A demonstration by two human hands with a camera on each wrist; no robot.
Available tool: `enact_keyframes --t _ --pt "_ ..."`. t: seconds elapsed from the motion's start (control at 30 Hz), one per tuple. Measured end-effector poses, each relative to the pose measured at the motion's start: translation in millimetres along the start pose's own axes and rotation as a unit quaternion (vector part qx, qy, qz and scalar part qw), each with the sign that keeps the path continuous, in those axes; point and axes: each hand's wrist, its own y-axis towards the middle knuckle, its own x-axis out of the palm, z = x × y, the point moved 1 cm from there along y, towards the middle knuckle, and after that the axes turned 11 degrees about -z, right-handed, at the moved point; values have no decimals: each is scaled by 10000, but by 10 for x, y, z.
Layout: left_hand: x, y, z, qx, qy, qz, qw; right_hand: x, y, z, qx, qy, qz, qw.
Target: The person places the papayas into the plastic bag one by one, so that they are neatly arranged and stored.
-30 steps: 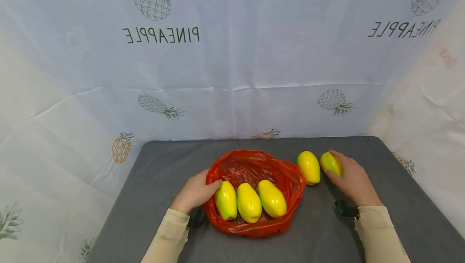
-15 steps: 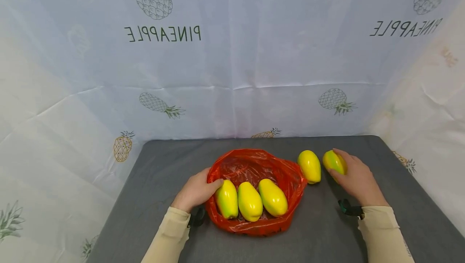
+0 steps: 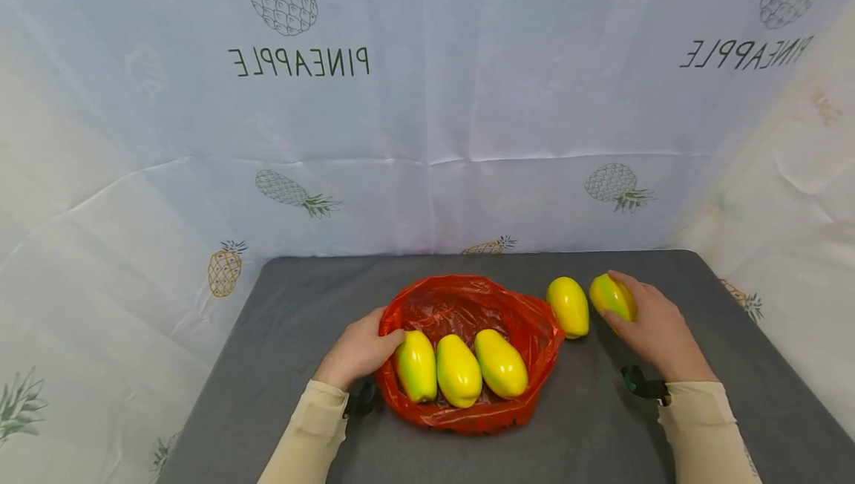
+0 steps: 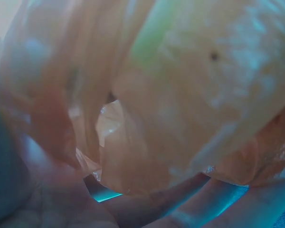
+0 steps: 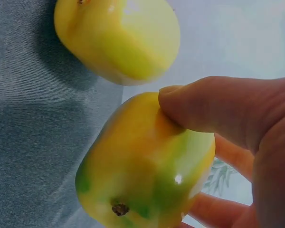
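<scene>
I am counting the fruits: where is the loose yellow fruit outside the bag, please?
In the head view, the loose fruit is right of centre on the grey table, between the red bag and the held fruit in the right grip.

1. One gray table (image 3: 267, 380).
2. One red plastic bag (image 3: 461, 421), between the table's left and right edges.
3. Five yellow-green fruits in all: three bagged fruits (image 3: 459, 371), one loose fruit (image 3: 568, 307) toward the far edge, one held fruit (image 3: 611, 297) nearer the far right corner.
4. Two hands: one left hand (image 3: 361, 350) on the bag's rim, one right hand (image 3: 661, 332) round a fruit.
5. Two cream sleeves (image 3: 310, 424), one per arm.
6. Two mirrored "PINEAPPLE" words (image 3: 298, 62) beyond the far edge.
</scene>
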Motion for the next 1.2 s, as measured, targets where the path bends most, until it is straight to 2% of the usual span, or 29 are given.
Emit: enact_keyframes --t 0.4,0.6,0.93,1.07,1.2 --pt "14 7 -19 -26 3 9 10000 -84 -57 -111 -158 -7 190 9997" --pt "14 11 -20 -29 1 -1 10000 -117 -123 -236 -288 -43 295 9991" --pt "13 6 -6 -43 70 -9 10000 -197 -247 -561 -570 15 351 9978" --pt "21 12 -4 -4 52 -33 10000 -235 -312 -721 -808 66 480 9955" --pt "12 15 -8 11 64 -15 10000 -263 -305 -930 -1094 158 434 9929"
